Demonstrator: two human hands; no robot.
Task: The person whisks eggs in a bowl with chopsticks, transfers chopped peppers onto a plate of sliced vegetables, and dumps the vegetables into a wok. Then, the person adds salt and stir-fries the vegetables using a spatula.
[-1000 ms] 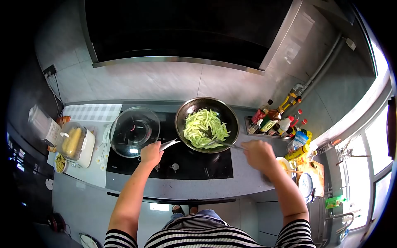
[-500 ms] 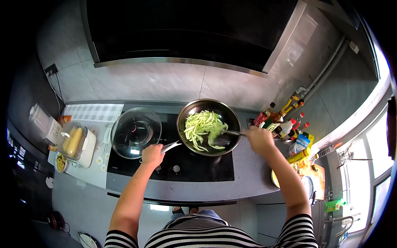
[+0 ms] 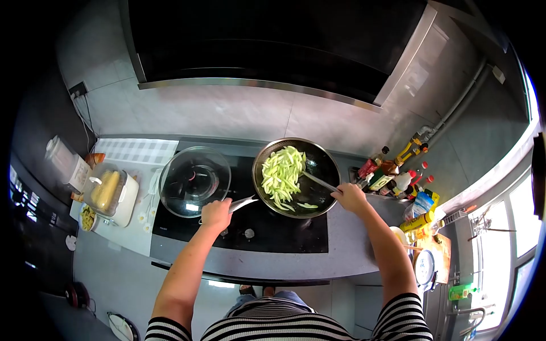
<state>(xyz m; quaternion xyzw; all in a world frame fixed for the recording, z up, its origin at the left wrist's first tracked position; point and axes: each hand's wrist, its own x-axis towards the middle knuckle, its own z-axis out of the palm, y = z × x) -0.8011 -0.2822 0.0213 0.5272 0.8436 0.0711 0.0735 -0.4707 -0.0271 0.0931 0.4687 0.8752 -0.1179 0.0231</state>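
A dark frying pan (image 3: pixel 321 170) sits over the right part of the black cooktop (image 3: pixel 273 236). My left hand (image 3: pixel 216 215) is closed round the pan's metal handle (image 3: pixel 243 203). Pale green vegetable strips (image 3: pixel 282 173) are heaped in the left half of the pan, with a few loose pieces near its front. My right hand (image 3: pixel 350 198) grips the handle of a metal spatula (image 3: pixel 320 181), which reaches in over the pan's right rim. The spatula's head is partly hidden at the edge of the strips.
A glass lid (image 3: pixel 195 182) lies on the cooktop's left side. Farther left are a lidded clear container with yellow contents (image 3: pixel 106 193) and a small plate of food (image 3: pixel 87 218). Sauce bottles (image 3: pixel 392 176) crowd the right corner, near a cutting board (image 3: pixel 438 250). A range hood (image 3: pixel 261 45) overhangs the back.
The spatula's head is no longer blurred over the pan's right half. The strips are gathered into a taller heap at left. The whole view has shifted slightly.
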